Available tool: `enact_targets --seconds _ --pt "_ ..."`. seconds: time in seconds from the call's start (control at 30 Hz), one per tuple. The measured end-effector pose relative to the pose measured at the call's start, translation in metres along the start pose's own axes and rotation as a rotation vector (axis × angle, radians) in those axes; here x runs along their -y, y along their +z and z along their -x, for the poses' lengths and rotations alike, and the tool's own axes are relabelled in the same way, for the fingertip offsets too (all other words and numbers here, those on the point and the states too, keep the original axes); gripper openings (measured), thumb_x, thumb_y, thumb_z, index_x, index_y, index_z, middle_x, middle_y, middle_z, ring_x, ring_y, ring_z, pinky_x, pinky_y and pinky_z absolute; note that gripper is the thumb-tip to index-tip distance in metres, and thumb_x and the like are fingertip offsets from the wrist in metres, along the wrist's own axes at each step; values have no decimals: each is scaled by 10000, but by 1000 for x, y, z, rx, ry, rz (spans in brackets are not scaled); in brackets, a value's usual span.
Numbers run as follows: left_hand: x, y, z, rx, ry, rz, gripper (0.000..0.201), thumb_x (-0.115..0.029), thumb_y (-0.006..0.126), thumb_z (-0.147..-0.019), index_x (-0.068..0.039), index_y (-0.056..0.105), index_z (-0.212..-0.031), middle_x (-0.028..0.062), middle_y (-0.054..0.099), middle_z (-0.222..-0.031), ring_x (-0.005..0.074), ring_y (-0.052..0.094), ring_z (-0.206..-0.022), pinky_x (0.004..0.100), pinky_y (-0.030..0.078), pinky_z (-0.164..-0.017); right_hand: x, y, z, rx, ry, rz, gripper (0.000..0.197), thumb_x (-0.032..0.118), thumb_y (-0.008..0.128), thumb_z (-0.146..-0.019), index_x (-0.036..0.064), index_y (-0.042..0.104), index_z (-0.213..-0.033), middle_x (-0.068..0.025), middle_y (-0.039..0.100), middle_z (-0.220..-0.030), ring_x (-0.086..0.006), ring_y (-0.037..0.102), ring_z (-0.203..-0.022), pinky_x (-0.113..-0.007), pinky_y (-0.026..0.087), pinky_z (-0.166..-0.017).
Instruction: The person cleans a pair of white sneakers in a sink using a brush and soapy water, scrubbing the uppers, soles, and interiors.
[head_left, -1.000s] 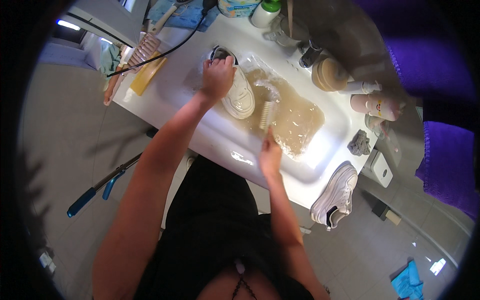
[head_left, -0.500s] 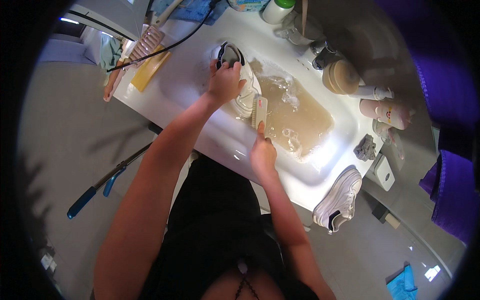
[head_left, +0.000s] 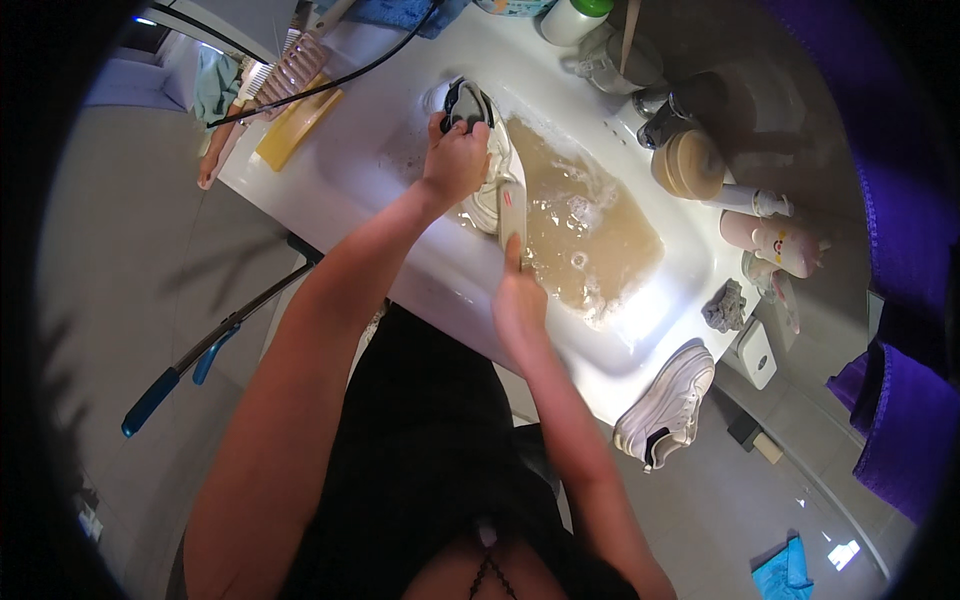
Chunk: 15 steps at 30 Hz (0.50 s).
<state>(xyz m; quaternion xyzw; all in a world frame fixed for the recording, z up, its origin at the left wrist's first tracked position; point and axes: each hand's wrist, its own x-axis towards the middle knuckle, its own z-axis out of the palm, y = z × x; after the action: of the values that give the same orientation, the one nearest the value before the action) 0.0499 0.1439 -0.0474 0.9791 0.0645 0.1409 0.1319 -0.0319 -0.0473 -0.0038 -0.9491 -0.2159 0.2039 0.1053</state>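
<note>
My left hand grips a white sneaker by its dark-lined opening, fingers hooked over the collar. The shoe lies in the white sink, its toe pointing toward me, at the left edge of murky brown, sudsy water. In my right hand is a pale scrubbing brush, the index finger stretched along its back. The brush's head rests against the right side of the shoe's toe; its bristles are mostly hidden.
A second white sneaker sits on the sink's right front corner, beside a grey crumpled scrubber. Bottles and a faucet line the far right rim. At left lie a yellow bar and a pink comb; a black cable crosses above.
The brush has shifted slightly left and turned, so its bristles show less now. My left hand and the sneaker appear a little further right in the view, which has moved slightly.
</note>
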Motion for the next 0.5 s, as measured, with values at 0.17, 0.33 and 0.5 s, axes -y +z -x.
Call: enact_targets --seconds 0.17,0.33,0.5 --pt "-2 2 -4 -37 34 -44 151 -162 573 -711 -78 471 -783 71 568 -650 242 586 -816 421 228 -1000 19 -10 -56 56 28 -40 618 4 386 -792 -4 190 -1378 -314 535 -996 -424 583 -811 -438 479 -724" --pt "3 6 -1 -72 31 -8 116 -108 545 -695 -78 470 -778 84 568 -637 242 586 -814 411 215 -1019 12 -35 2 285 78 24 618 6 397 -777 -9 217 -1369 -317 548 -942 -421 587 -806 -452 477 -682" --pt "1 10 -4 -84 60 0 103 -87 525 -694 -76 467 -778 86 567 -641 238 586 -812 404 213 -1021 18 -27 -47 190 29 -51 603 25 400 -781 -12 239 -1361 -316 561 -875 -421 589 -790 -459 478 -696"
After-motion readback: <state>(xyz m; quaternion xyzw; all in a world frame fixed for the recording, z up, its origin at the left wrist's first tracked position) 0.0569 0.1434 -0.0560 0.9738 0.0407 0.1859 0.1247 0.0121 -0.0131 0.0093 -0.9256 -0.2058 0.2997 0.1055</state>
